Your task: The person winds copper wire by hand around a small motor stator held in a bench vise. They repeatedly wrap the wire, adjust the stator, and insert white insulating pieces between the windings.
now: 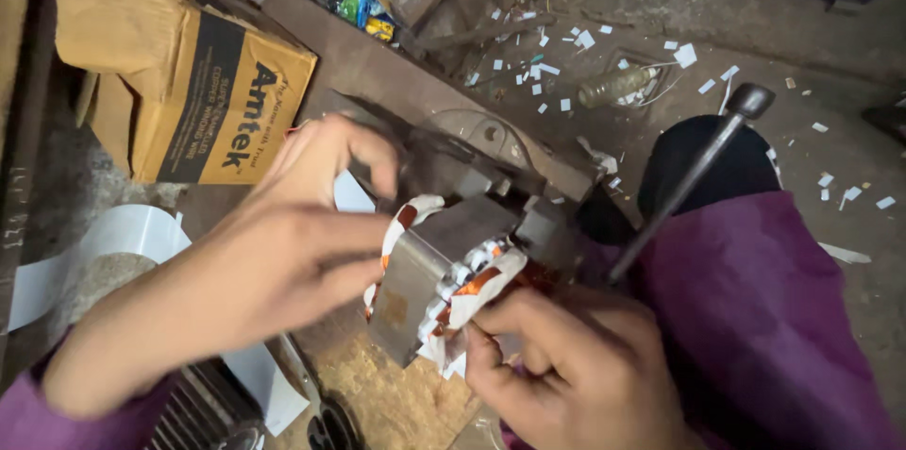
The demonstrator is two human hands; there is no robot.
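Head view, one frame. The work piece is a grey metal motor stator (429,271), a blocky laminated core with copper windings and white insulating paper strips (486,282) showing at its end. It sits near the middle of the frame, between the two hands, held above a worn table (396,393) dusted with sawdust-like grit.

Orientation: the long axis of the stator runs diagonally, from lower left to upper right. The winding end with the white and orange wrappings faces right and slightly towards the camera; the far end points up and right towards a dark metal fixture (491,158).

Left hand (283,252): fingers curled over the left flank of the stator, thumb and fingertips pressed against the core and a strip of paper at its top edge. The grip is a closed hold on the stator.

Right hand (566,356): below and right of the stator, thumb and forefinger pinching the paper strips at the winding end.

Surroundings: a brown and black cardboard box (189,82) stands at upper left, well apart from the hands. A metal rod with a rounded knob (694,172) leans diagonally at right, near the purple sleeve (755,308). White paper scraps (585,40) lie scattered on the floor beyond. A curved white sheet (113,238) lies at left.
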